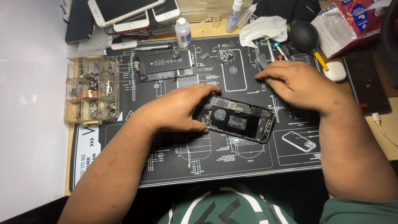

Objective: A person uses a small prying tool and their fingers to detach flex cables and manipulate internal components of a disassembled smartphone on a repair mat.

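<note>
An opened phone body (pixel 238 118) with exposed circuit boards lies tilted on the black repair mat (pixel 174 157). My left hand (pixel 178 110) grips its left end, thumb and fingers curled around the edge. My right hand (pixel 296 85) rests palm down on the mat just beyond the phone's right end, fingers stretched toward several screwdrivers (pixel 274 49); I cannot tell whether it holds anything. A detached screen and battery assembly (pixel 166 64) lies at the mat's far left.
A clear compartment box of small metal parts (pixel 92 89) sits left of the mat. Stacked phones (pixel 132 12), small bottles (pixel 183 32), crumpled tissue (pixel 262 28), a black air blower (pixel 306 37), a white earbud case (pixel 335 71) and a dark phone (pixel 367 81) crowd the back and right.
</note>
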